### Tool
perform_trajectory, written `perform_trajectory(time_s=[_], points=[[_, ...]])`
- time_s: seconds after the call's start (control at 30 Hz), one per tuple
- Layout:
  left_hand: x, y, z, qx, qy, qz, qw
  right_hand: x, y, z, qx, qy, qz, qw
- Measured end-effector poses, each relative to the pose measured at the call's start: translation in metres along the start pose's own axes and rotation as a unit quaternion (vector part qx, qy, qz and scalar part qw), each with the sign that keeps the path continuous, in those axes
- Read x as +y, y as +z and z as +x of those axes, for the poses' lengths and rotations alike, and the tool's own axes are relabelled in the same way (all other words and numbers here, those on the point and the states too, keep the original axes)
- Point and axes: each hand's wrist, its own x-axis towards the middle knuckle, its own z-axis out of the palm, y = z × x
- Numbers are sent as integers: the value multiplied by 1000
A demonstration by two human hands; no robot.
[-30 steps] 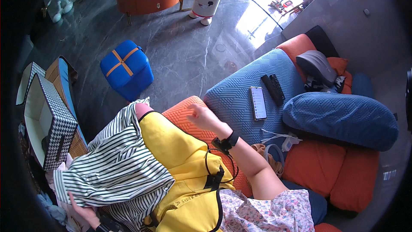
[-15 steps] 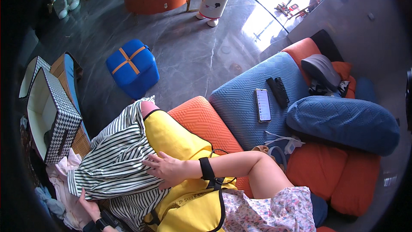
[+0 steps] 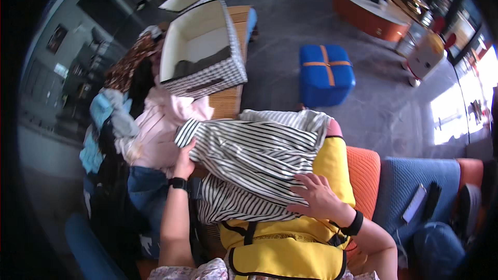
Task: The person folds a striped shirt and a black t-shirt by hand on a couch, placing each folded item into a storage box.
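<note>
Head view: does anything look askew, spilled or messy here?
Yes. The checked storage box sits tilted on a loose heap of clothes at left. The striped garment under both hands lies rumpled, not flat.

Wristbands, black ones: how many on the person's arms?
2. One wristband sits on the left wrist, below the left hand; the other wristband sits on the right wrist, behind the right hand resting on the striped garment.
</note>
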Motion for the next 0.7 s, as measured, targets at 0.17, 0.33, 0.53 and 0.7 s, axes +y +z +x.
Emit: perform_trajectory(time_s=[0.17,0.33,0.53,0.7], points=[[-1,-27,6,72,-70,12,995,-2,-5,16,-13,-23,-2,1000],[-14,-24,3,205,109,244,942,17,-10,28,-21,17,54,998],[2,-20,-3,28,160,335,928,25,7,65,146,7,-5,989],[34,-12,-27,-37,120,195,973,44,6,66,26,78,27,996]])
